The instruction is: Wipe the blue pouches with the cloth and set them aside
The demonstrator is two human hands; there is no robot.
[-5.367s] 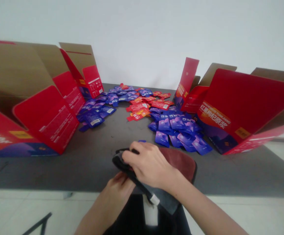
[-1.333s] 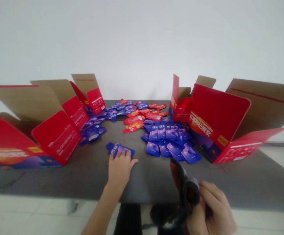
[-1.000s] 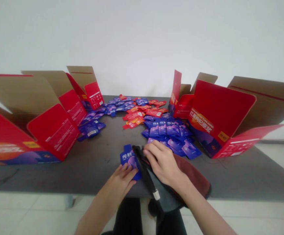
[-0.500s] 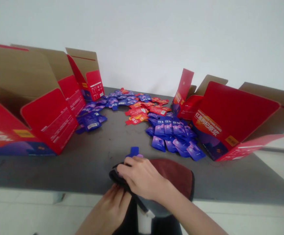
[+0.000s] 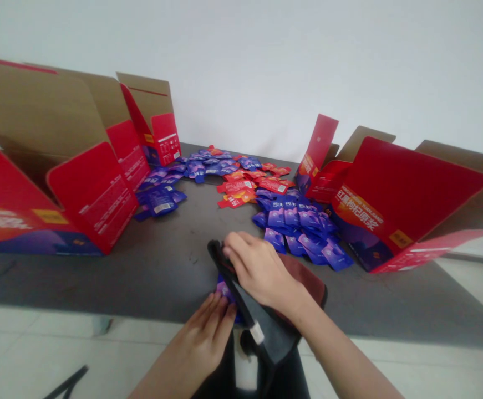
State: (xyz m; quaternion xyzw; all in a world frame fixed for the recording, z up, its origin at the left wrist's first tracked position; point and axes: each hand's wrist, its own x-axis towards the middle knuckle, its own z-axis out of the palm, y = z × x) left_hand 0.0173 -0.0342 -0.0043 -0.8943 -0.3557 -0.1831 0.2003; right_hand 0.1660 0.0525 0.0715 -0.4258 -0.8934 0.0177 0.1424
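Observation:
At the table's front edge, a brown and grey cloth (image 5: pixel 280 332) with black edging is partly lifted. My right hand (image 5: pixel 262 271) grips its raised edge with bent fingers. A purple-blue pouch (image 5: pixel 224 288) lies under the lifted edge, partly hidden by it. My left hand (image 5: pixel 210 327) rests its fingertips on the pouch's near part, the fingers stretched out side by side. Beyond the cloth to the right lie overlapping purple-blue pouches (image 5: pixel 299 221).
Open red boxes stand at left (image 5: pixel 95 194) and right (image 5: pixel 407 194) on the grey table (image 5: pixel 174 244). Red pouches (image 5: pixel 241 191) and more blue pouches (image 5: pixel 158 199) lie between them. A white wall (image 5: pixel 241 66) rises behind.
My right hand has moved up and right, raising the cloth's edge. My left hand has come out from beneath the cloth onto the pouch, which now shows nearer the table's front edge.

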